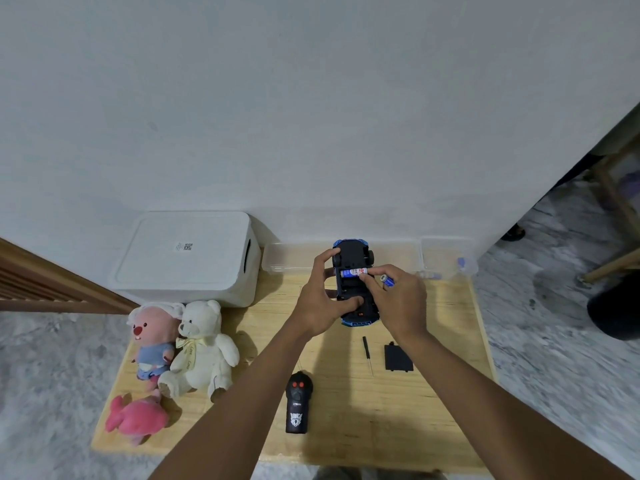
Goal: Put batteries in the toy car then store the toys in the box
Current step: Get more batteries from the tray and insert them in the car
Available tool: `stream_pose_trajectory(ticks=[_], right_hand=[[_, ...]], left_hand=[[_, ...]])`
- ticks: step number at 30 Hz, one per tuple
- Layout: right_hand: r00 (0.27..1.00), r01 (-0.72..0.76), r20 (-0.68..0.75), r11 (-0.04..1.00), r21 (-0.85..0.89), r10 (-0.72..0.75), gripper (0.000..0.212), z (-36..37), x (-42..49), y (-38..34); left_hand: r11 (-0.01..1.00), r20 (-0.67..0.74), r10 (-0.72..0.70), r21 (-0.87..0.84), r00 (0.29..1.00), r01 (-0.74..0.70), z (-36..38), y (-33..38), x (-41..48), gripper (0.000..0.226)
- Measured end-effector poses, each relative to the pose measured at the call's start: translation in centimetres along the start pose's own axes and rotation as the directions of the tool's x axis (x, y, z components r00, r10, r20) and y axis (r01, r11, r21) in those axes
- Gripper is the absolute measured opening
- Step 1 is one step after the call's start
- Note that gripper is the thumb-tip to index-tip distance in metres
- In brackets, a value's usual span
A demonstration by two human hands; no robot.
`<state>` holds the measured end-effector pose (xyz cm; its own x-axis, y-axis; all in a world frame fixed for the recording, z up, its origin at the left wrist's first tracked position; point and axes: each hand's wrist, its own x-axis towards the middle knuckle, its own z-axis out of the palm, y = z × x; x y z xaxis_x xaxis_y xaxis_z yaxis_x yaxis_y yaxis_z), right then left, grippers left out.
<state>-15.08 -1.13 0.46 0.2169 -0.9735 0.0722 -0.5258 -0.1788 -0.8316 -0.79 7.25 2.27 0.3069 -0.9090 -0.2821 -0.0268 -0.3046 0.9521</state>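
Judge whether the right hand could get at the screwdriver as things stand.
Probably yes: the screwdriver lies uncovered close to the right hand, nothing over it, though that hand holds a battery.

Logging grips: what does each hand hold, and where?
Left hand grips the upturned toy car across its side and underside. Right hand holds a spare battery by one end, fingertip on a second battery in the car.

Plain pale wall point(311, 98) across the upper frame, grey marbled floor point(52, 375) at both lower sides, light wooden tabletop point(346, 410) low in the centre, brown slatted woodwork point(41, 282) at left edge, wooden furniture legs point(613, 199) at right.
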Motion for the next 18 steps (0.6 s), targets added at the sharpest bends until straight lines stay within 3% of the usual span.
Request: stream_pose_trajectory(ticks=[6, 11, 15, 18], right_hand=[[0.995, 0.068, 0.077, 0.993, -0.102, -0.060, 0.015, -0.8, 0.7, -0.7], [0.981, 0.031, 0.196, 0.991, -0.129, -0.005, 0.015, -1.6, 2.4, -1.5], [0.964, 0.019, 0.264, 0.976, -0.218, 0.040, 0.029, -2.0, 2.6, -1.9], [0.939, 0.015, 0.342, 0.990, -0.140, 0.034, 0.018, -2.6, 2.5, -2.5]], left_hand=[[1.000, 0.008, 0.004, -0.001, 1.000, -0.004, -0.1, -0.1, -0.2, 0.092], [1.000, 0.023, 0.021, 0.003, 0.999, -0.021, -0.3, -0.2, -0.4, 0.091], [1.000, 0.032, 0.019, 0.002, 0.999, -0.019, -0.5, -0.4, -0.6, 0.089], [1.000, 0.053, 0.023, -0.017, 0.998, -0.023, -0.7, -0.4, -0.8, 0.089]])
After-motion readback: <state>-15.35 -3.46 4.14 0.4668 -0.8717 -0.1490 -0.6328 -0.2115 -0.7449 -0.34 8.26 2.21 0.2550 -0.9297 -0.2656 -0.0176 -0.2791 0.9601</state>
